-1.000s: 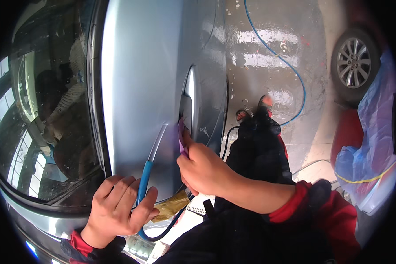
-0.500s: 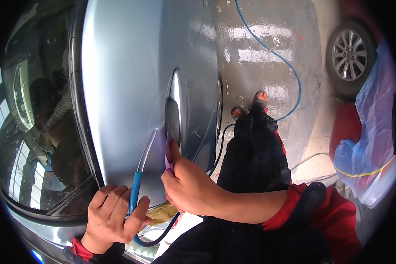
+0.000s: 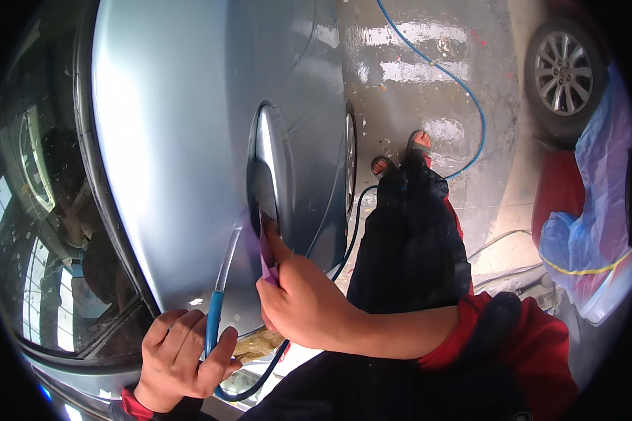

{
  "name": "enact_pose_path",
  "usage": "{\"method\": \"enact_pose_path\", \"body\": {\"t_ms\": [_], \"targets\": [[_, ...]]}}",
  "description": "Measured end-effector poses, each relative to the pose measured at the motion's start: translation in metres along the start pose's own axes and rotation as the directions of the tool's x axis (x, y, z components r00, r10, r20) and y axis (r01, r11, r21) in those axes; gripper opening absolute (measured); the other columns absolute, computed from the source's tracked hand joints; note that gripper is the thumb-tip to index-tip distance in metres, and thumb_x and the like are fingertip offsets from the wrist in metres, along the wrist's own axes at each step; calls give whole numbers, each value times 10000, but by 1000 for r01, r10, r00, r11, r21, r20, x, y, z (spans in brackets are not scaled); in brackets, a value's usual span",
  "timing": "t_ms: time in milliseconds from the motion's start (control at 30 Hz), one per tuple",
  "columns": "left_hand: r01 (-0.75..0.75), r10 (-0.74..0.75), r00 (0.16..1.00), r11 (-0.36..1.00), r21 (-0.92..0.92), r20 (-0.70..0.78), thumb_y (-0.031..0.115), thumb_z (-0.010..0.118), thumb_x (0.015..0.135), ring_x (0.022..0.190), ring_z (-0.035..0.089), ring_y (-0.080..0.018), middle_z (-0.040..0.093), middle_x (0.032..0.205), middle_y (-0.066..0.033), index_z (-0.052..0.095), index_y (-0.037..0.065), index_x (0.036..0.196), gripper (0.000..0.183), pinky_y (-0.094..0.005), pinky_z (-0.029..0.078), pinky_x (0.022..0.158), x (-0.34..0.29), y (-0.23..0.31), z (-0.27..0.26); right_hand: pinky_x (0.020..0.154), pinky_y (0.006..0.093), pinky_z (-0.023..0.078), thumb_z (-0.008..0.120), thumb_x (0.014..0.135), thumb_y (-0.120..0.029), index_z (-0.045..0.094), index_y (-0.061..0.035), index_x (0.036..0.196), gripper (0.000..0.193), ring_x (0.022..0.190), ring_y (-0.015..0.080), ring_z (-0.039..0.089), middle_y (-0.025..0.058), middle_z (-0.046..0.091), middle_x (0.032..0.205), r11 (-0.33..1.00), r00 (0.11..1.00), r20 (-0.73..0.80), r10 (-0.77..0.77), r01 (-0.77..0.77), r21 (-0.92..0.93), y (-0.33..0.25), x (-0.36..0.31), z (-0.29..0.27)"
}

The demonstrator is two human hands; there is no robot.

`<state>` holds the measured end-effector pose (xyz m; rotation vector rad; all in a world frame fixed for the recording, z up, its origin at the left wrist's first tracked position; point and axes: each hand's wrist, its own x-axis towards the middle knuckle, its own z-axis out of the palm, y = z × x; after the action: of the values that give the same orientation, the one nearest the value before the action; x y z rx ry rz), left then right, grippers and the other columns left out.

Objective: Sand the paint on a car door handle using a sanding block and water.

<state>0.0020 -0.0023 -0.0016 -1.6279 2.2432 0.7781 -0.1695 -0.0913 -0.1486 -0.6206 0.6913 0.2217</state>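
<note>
Since the earlier frame, right hand (image 3: 309, 305) has slid lower along the silver car door (image 3: 175, 140), purple pad (image 3: 265, 256) now at the lower end of the door handle (image 3: 268, 168) recess. Right grip: pinching the pad. Left hand (image 3: 179, 358): grip closed around a blue hose (image 3: 213, 323). Step, judged: working the handle recess. Next move calls for keeping the pad pressed into the curve.
</note>
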Motion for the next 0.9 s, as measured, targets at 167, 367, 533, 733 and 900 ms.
{"method": "enact_pose_path", "body": {"t_ms": [167, 367, 533, 733, 900], "targets": [[-8, 9, 999, 1000, -26, 39, 439, 621, 1064, 815, 700, -250, 678, 892, -81, 708, 111, 1124, 344, -414, 570, 783, 0, -1, 0, 570, 402, 519, 477, 1051, 1, -4, 38, 1695, 805, 572, 220, 635, 93, 566, 697, 1000, 1000, 22, -10, 10, -2, 5, -13, 10], [-11, 14, 997, 999, -49, 72, 451, 597, 1077, 811, 699, -250, 685, 878, -88, 715, 105, 1100, 367, -411, 571, 777, -4, 3, 1, 602, 444, 518, 531, 1021, -19, -21, 89, 1674, 862, 616, 317, 692, 191, 627, 708, 995, 997, 24, -78, 79, -59, 9, -22, 6], [28, -23, 996, 998, -61, 85, 445, 496, 1122, 862, 714, -310, 734, 972, -132, 673, 67, 1135, 418, -463, 552, 760, -3, 0, 4, 613, 475, 510, 573, 997, -39, -35, 138, 1649, 908, 640, 389, 707, 258, 627, 709, 981, 992, 21, -126, 127, -147, 6, -6, -3], [74, -66, 993, 994, -82, 99, 470, 463, 1137, 867, 712, -318, 731, 989, -140, 654, 73, 1163, 441, -471, 541, 765, 4, 3, 4, 604, 528, 506, 574, 989, -29, 0, 163, 1635, 885, 632, 442, 700, 281, 645, 713, 981, 991, 25, -129, 131, -140, 14, 1, -6], [51, -38, 993, 992, -117, 109, 447, 465, 1135, 884, 711, -326, 732, 1005, -147, 648, 69, 1169, 421, -485, 538, 780, 1, 5, 5, 617, 515, 546, 606, 957, -19, 16, 148, 1645, 922, 626, 444, 705, 296, 667, 727, 963, 985, 31, -168, 171, -211, 23, -15, -3]]}}
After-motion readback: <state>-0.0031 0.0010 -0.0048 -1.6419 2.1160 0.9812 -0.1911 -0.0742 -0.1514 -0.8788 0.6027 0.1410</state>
